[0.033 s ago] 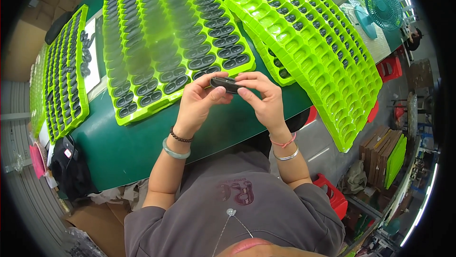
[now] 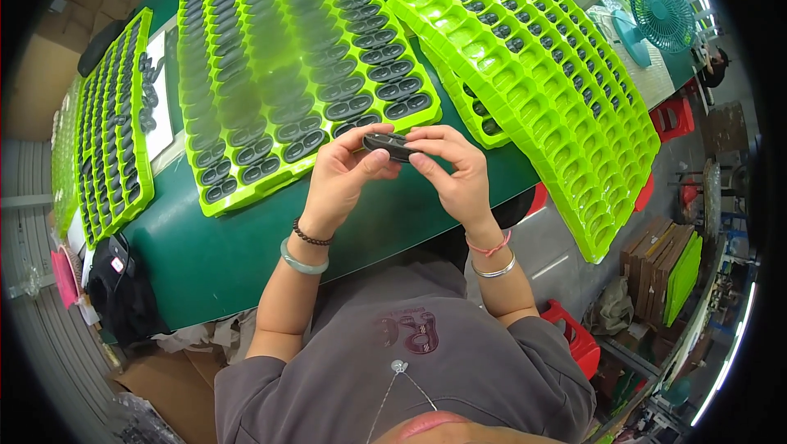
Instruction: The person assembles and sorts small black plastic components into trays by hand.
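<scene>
Through the head camera I see my left hand point(image 2: 338, 175) pinching one end of a small black oval piece point(image 2: 388, 146) between its thumb and fingers. My right hand point(image 2: 461, 175) pinches the other end the same way, so both hands are closed on it. The piece is up in front of my chest, by the near edge of the big green tray point(image 2: 262, 189). I can't tell what the side facing away from me looks like.

On my left wrist I see dark beads point(image 2: 312, 235) and a pale bangle point(image 2: 303, 261). My right wrist has a pink band point(image 2: 489, 245) and a shiny bangle point(image 2: 497, 268).

The big tray has rows of black pieces in its little cups, but its middle looks smudgy to me. It lies on a dark green table point(image 2: 205, 268). A thinner-looking green tray point(image 2: 144, 169) with black pieces sits to the left, and loose black pieces point(image 2: 148, 98) lie between the two. On the right, a tilted green tray point(image 2: 566, 173) has bare cups on its near side and dark pieces farther back. Past it stands a teal fan point(image 2: 662, 11). A red stool point(image 2: 576, 339) is near my right elbow.
</scene>
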